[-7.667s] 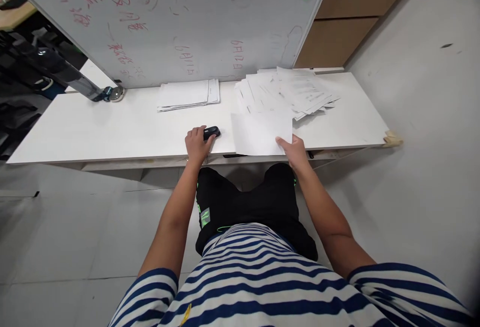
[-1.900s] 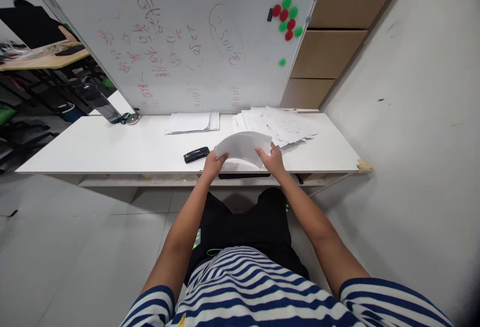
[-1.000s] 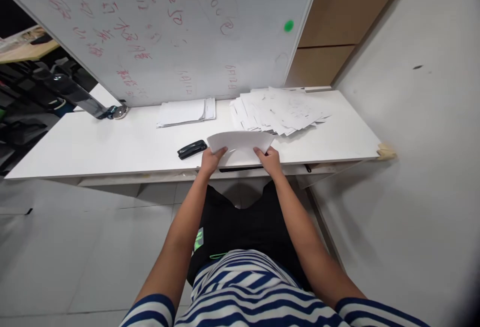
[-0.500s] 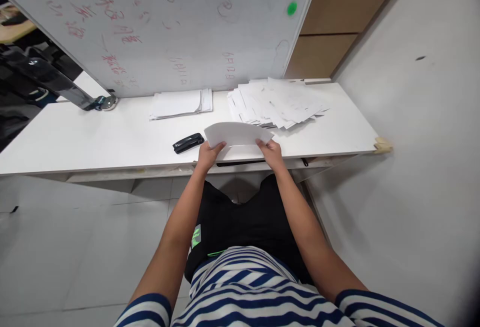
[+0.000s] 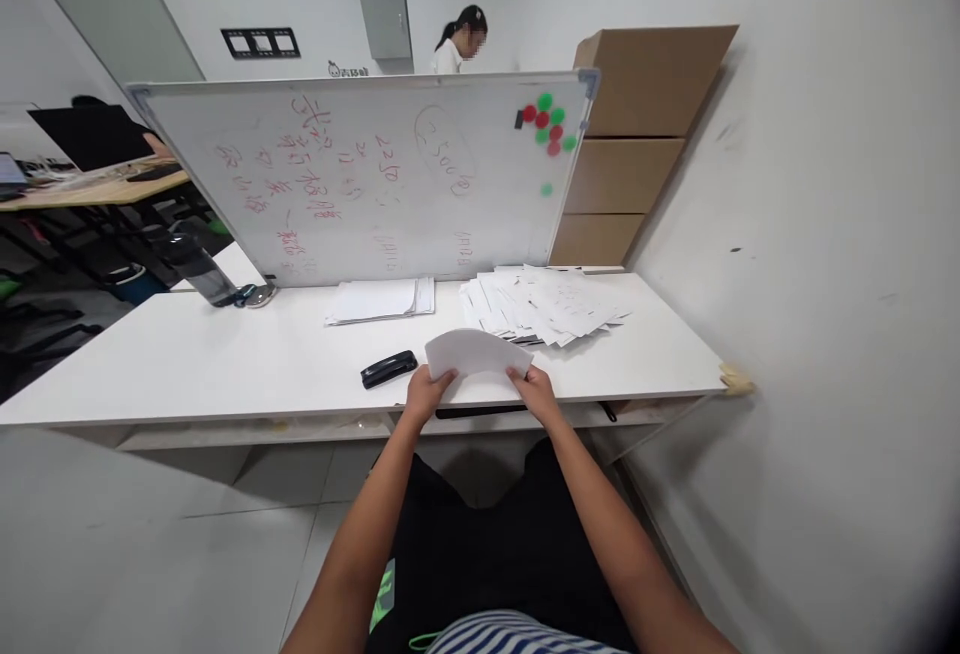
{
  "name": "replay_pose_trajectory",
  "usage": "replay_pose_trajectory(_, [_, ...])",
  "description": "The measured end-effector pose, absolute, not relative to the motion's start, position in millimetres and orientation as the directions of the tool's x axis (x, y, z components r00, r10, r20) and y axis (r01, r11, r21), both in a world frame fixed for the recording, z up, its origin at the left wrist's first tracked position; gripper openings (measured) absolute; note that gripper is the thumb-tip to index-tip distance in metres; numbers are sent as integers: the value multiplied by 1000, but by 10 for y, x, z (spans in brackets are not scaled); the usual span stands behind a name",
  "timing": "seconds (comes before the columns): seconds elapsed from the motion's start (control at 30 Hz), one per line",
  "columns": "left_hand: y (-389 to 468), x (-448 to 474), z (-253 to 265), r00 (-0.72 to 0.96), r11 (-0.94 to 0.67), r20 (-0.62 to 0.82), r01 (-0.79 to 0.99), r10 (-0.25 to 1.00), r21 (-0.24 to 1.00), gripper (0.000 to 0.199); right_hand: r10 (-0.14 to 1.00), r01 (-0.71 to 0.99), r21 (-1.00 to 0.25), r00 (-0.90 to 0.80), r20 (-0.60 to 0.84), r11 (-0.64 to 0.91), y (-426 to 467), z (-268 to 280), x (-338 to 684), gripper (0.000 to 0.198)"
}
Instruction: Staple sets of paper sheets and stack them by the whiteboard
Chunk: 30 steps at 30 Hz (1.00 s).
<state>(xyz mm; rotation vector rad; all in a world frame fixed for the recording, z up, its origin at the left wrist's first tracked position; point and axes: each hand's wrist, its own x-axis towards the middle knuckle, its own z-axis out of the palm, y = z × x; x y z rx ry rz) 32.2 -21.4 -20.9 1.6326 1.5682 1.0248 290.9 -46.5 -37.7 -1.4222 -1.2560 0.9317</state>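
Between my two hands is white paper (image 5: 478, 352), bowed upward along its far edge; I cannot tell whether it is one sheet or several. My left hand (image 5: 428, 392) grips its left side, thumb on top. The right side is pinched by my right hand (image 5: 535, 390) in the same way. Just left of the paper a black stapler (image 5: 388, 369) lies on the white desk (image 5: 225, 364). Behind the paper, to the right, spreads a messy pile of printed sheets (image 5: 551, 302). A neater stack of paper (image 5: 379, 300) lies further left, near the whiteboard.
A whiteboard (image 5: 337, 184) with red writing and round magnets stands along the desk's back edge. Cardboard boxes (image 5: 626, 174) are stacked behind it, right. A clear bottle (image 5: 199, 266) lies tilted at the back left. A wall (image 5: 810, 334) bounds the right side. Another person (image 5: 459, 42) is beyond the whiteboard.
The camera has tilted up, so the desk sits lower in view and the whiteboard's top, the boxes and another person now show. Both hands still hold the bowed paper.
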Motion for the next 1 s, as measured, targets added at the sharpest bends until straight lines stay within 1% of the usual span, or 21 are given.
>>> replay_pose_trajectory(0.13, [-224,337,-172,-38,-51,86,551,996,833,34,981,228,-974,189,30,-14,-481,-346,2891,52])
replay_pose_trajectory(0.23, [-232,357,-141,-57,-38,86,574,995,818,33,976,231,-973,216,39,-13,-492,-309,2872,51])
replay_pose_trajectory(0.67, [-235,362,-151,-40,-61,101,561,994,825,32,977,259,-966,212,35,-21,-530,-253,2857,51])
replay_pose_trajectory(0.9, [-248,377,-172,-55,-76,129,559,990,826,33,971,314,-949,235,46,-31,-525,-325,2868,52])
replay_pose_trajectory(1.0, [-255,388,-167,-62,-61,113,544,992,837,33,973,315,-948,228,41,-34,-521,-357,2876,53])
